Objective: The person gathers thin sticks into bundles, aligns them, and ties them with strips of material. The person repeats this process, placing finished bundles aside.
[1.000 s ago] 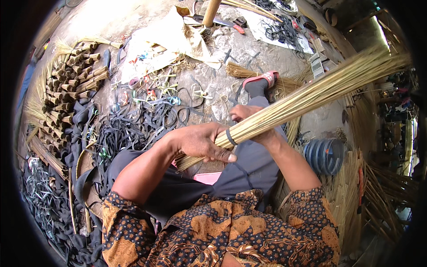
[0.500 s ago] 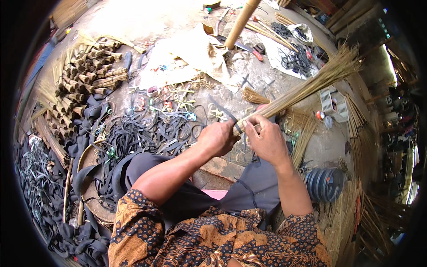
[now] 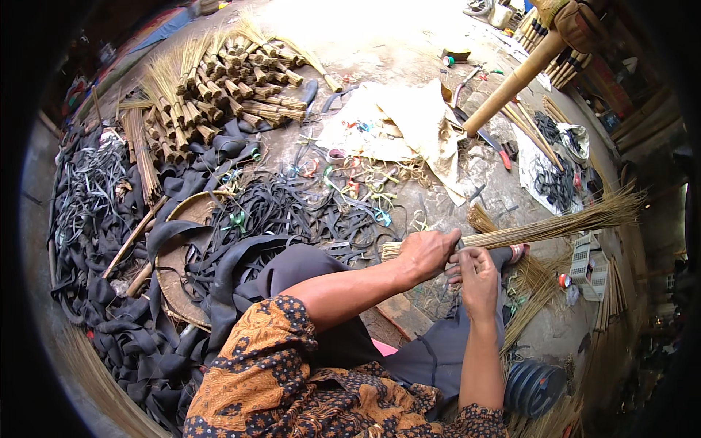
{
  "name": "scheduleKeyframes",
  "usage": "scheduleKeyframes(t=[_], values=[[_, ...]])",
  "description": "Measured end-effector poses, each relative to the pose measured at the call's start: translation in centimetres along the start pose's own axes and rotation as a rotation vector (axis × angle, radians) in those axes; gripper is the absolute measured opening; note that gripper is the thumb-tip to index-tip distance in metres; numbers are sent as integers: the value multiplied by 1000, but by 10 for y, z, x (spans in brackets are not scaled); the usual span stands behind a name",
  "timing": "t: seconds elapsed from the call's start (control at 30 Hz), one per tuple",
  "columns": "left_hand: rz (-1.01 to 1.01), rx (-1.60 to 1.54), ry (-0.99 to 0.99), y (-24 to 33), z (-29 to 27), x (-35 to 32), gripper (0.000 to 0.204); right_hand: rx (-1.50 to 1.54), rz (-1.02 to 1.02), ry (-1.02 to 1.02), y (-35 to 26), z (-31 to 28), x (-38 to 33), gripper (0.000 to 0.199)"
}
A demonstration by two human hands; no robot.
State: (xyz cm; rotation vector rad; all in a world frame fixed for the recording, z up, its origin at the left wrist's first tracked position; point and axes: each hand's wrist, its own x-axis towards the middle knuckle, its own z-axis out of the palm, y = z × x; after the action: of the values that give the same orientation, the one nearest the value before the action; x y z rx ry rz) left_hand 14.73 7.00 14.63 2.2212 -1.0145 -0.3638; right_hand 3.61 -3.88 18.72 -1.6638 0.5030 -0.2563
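A bundle of thin, pale broom sticks (image 3: 555, 228) lies almost level across my hands, its brushy tips fanning out at the right. My left hand (image 3: 427, 257) is wrapped over the bundle near its cut butt end, which pokes out on the left. Close beside it, my right hand (image 3: 475, 276) is pinched just below the sticks. A short piece of dark rubber strip (image 3: 458, 246) shows between the two hands; how it runs around the sticks is mostly hidden by my fingers.
Black rubber strips (image 3: 292, 212) cover the floor at left, around a round woven tray (image 3: 175, 266). Tied stick bundles (image 3: 241, 87) are piled behind. A bamboo pole (image 3: 511, 80), a red-handled knife (image 3: 493, 146), a white sheet (image 3: 387, 120) and a ridged dark plastic container (image 3: 535, 387) are also around.
The bundle has swung from steeply slanted to nearly level. My left hand has rolled over the top of it, and my right hand has dropped beneath. The view has turned left.
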Motion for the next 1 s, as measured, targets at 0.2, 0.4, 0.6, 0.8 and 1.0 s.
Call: scheduleKeyframes(t=[0.2,0.4,0.6,0.8,1.0], values=[[2,10,80,-5,16,7,23,-8,35,-12,16,0,-10,16],[-27,5,89,-10,0,15,30,-137,-25,-98,6,-7,-40,17],[-103,-420,-167,12,-33,6,41,-113,23,-126,6,-53,-43,16],[3,-1196,-734,26,-47,-3,33,157,-48,-251,-4,-65,-29,42],[12,-479,-228,43,-37,-10,32,144,-130,-185,-2,-48,-16,40]])
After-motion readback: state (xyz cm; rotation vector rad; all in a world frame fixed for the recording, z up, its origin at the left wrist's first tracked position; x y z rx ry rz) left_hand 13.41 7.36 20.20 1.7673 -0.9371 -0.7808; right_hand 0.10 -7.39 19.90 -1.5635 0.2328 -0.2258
